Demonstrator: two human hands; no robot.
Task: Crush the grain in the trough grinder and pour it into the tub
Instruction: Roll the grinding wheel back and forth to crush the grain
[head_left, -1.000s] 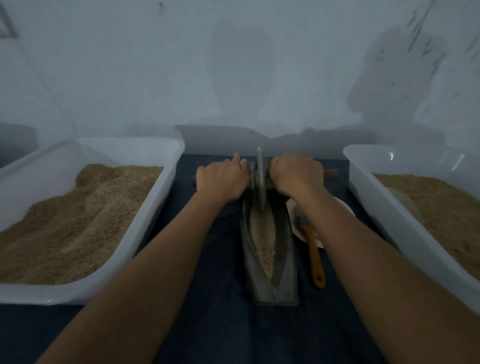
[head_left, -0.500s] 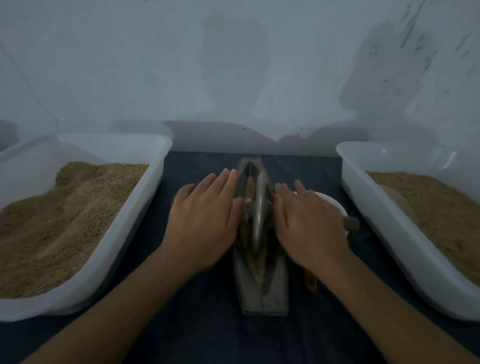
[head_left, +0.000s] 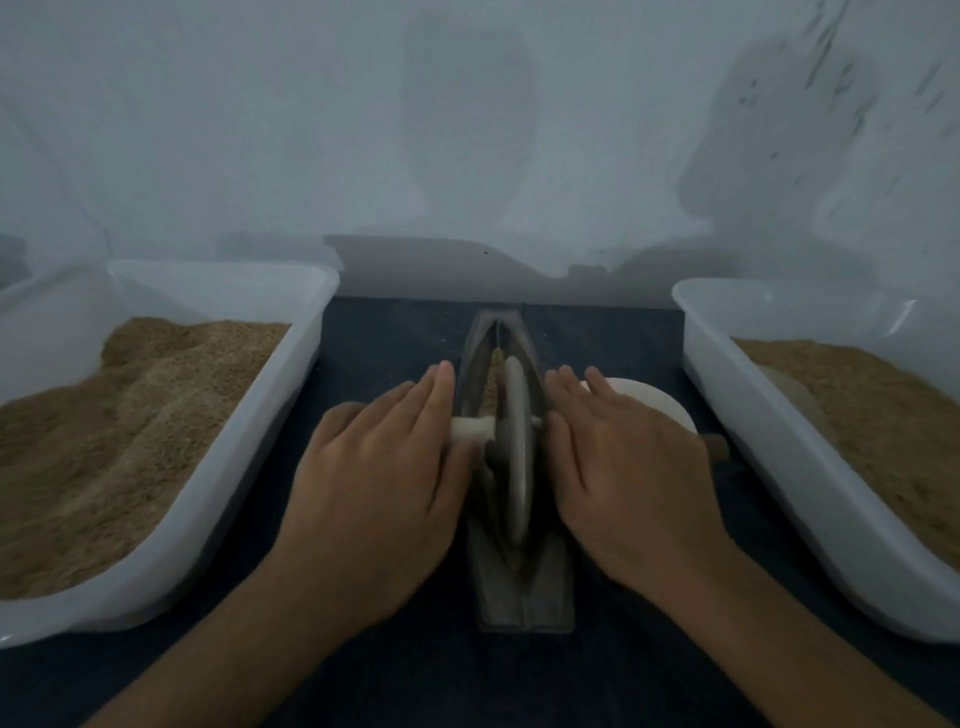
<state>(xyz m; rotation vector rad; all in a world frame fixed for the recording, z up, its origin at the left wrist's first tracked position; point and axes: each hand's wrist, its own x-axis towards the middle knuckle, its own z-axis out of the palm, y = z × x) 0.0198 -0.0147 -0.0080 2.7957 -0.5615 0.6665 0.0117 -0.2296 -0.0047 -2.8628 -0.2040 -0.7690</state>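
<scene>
While flat hands (head_left: 382, 467) press its axle (head_left: 470, 430), the wheel (head_left: 514, 452) looks upright.

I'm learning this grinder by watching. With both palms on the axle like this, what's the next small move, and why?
Probably roll the wheel forward, away from the body. Left hand and right hand rest flat on the axle, with the wheel near the middle of the trough. Grain shows ahead of the wheel at the far end, seemingly not yet crushed.
</scene>
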